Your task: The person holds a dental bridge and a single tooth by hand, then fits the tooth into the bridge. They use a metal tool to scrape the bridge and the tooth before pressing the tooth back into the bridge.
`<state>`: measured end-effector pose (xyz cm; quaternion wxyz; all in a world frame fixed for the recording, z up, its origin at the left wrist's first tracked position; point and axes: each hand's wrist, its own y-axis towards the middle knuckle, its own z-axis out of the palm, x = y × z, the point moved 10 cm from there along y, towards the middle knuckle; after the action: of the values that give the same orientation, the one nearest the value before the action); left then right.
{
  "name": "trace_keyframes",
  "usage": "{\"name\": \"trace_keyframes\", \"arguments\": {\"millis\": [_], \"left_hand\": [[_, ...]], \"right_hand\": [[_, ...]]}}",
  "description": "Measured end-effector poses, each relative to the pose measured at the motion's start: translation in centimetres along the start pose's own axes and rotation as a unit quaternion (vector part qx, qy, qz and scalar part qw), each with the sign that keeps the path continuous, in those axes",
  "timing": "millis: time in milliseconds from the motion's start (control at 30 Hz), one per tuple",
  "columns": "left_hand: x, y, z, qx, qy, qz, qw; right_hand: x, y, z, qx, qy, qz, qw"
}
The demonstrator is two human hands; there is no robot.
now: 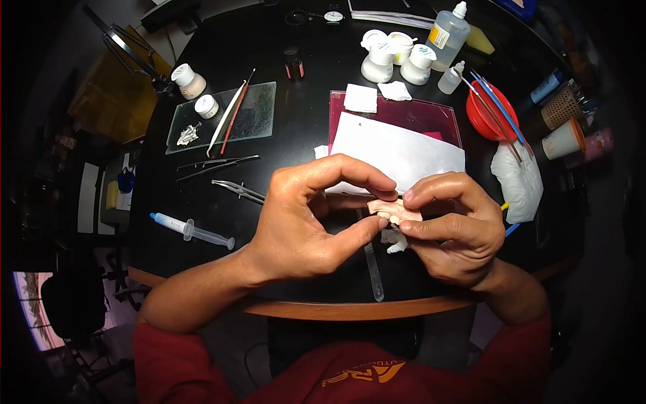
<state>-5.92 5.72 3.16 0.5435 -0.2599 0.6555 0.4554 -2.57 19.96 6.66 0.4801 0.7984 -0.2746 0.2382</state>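
Between my two hands, over the front of the black table, is a small pinkish dental model [390, 208] with white teeth along its lower edge. My left hand [316, 219] pinches it from the left, the thumb tip at the teeth and the index finger above. From the right, my right hand [457, 222] grips it with thumb and fingers. Parts of the model are covered by my fingertips. Just below it lies a crumpled white piece [396, 241], and a clear flat spatula handle [373, 269] points toward the table edge.
A white paper sheet [397, 151] lies on a dark red plate [441, 114]. At left are a glass slab [252, 111] with instruments, tweezers [235, 190] and a syringe [192, 230]. White jars [378, 64], a clear bottle [449, 37] and a red bowl [481, 124] stand behind and right.
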Motion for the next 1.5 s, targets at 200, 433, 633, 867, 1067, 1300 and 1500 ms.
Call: {"name": "trace_keyframes", "arguments": {"millis": [200, 433, 633, 867, 1067, 1300, 1500], "left_hand": [[-0.1, 0.0, 0.1, 0.002, 0.003, 0.0, 1.0], [0.2, 0.1, 0.2, -0.007, -0.029, -0.018, 0.999], [0.2, 0.0, 0.1, 0.004, -0.013, -0.013, 1.0], [-0.6, 0.2, 0.0, 0.006, 0.029, 0.02, 0.999], [-0.6, 0.2, 0.1, 0.01, 0.037, 0.027, 0.999], [0.3, 0.1, 0.1, 0.005, -0.007, -0.022, 1.0], [1.4, 0.2, -0.1, 0.007, -0.071, -0.099, 0.993]], "right_hand": [[0.3, 0.1, 0.0, -0.005, -0.003, -0.011, 1.0], [0.7, 0.1, -0.4, -0.012, -0.008, -0.023, 1.0], [0.8, 0.1, -0.6, -0.012, -0.01, -0.025, 1.0], [0.7, 0.1, -0.5, -0.016, 0.002, -0.024, 1.0], [0.6, 0.0, -0.3, -0.012, 0.001, -0.025, 1.0], [0.7, 0.1, 0.0, -0.001, 0.01, -0.021, 1.0], [0.8, 0.2, 0.1, -0.001, 0.015, 0.0, 1.0]]}}
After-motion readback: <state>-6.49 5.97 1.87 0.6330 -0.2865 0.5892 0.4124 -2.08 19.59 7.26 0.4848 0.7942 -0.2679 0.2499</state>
